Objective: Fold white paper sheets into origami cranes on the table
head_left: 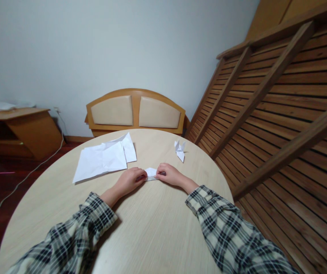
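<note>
A small piece of folded white paper (151,174) lies low on the round table, between my two hands. My left hand (129,179) pinches its left end, with the fingers curled closed. At its right end, my right hand (170,174) grips the edge between thumb and fingers. Parts of the paper under the fingertips are hidden. Beyond my right hand stands a folded paper figure (180,150) with pointed tips. Several creased white sheets (100,159) lie overlapping beyond my left hand.
The round wooden table (140,236) fills the foreground. A headboard (136,110) stands behind it against the wall. Wooden slats (272,110) lean along the right side, close to the table edge. At the left are a low desk (34,129) and a white cable (39,167).
</note>
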`<action>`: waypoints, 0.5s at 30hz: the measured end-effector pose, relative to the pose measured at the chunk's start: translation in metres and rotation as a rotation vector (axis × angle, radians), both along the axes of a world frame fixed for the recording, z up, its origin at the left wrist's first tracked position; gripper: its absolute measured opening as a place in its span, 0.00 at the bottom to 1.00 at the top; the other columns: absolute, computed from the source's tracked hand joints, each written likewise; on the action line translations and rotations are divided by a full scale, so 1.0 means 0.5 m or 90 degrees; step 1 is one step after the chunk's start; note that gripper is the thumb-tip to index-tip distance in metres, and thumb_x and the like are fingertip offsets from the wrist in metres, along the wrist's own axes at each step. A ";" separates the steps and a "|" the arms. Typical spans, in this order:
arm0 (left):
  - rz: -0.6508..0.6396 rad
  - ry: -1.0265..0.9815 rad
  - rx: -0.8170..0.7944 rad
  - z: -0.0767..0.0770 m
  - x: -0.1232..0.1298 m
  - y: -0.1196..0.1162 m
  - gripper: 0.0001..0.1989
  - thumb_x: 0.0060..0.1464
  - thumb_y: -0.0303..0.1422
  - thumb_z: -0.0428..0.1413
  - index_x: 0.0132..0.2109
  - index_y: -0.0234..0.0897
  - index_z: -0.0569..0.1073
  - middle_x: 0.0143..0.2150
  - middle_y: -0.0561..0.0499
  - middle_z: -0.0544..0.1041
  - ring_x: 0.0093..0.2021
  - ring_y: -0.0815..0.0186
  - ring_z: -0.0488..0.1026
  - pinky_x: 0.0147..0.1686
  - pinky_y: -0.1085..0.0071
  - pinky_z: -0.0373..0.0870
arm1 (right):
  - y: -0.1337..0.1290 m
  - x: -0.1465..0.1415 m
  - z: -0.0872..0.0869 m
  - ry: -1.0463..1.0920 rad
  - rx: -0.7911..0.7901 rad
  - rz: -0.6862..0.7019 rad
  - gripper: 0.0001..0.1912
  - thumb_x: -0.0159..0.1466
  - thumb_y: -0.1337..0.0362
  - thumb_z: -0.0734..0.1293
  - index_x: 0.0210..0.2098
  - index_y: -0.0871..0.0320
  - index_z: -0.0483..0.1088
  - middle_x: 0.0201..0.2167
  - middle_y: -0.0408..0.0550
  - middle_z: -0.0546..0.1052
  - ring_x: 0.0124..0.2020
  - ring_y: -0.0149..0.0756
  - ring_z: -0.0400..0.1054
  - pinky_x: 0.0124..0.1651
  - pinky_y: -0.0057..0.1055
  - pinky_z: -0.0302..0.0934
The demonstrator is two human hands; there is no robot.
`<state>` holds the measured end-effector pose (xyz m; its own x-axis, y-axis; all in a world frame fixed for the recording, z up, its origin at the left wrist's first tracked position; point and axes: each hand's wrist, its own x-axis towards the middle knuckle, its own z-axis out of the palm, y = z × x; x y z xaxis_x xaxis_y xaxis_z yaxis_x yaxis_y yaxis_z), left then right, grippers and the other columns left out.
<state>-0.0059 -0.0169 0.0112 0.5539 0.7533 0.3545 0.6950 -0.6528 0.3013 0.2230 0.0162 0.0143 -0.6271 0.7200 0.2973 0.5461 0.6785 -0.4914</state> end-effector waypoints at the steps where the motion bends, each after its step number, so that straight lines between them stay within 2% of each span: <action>1: -0.001 -0.003 0.000 0.000 0.000 0.000 0.05 0.57 0.29 0.53 0.39 0.38 0.74 0.34 0.49 0.77 0.35 0.63 0.72 0.35 0.69 0.66 | 0.000 0.000 0.000 0.000 -0.002 -0.002 0.05 0.60 0.67 0.69 0.29 0.62 0.74 0.28 0.45 0.70 0.32 0.31 0.63 0.38 0.28 0.56; 11: 0.004 -0.022 0.014 -0.013 -0.003 0.006 0.05 0.56 0.28 0.52 0.39 0.38 0.72 0.34 0.49 0.75 0.34 0.64 0.71 0.34 0.69 0.66 | 0.000 0.000 0.001 0.003 0.000 -0.001 0.02 0.57 0.69 0.69 0.31 0.60 0.71 0.30 0.44 0.72 0.33 0.32 0.63 0.39 0.28 0.56; 15: -0.026 -0.022 0.010 -0.012 -0.004 0.008 0.08 0.55 0.25 0.51 0.40 0.38 0.73 0.34 0.50 0.75 0.35 0.64 0.71 0.35 0.69 0.67 | 0.000 0.001 0.001 0.005 -0.004 0.006 0.03 0.57 0.71 0.69 0.33 0.60 0.71 0.31 0.45 0.73 0.35 0.33 0.64 0.42 0.29 0.56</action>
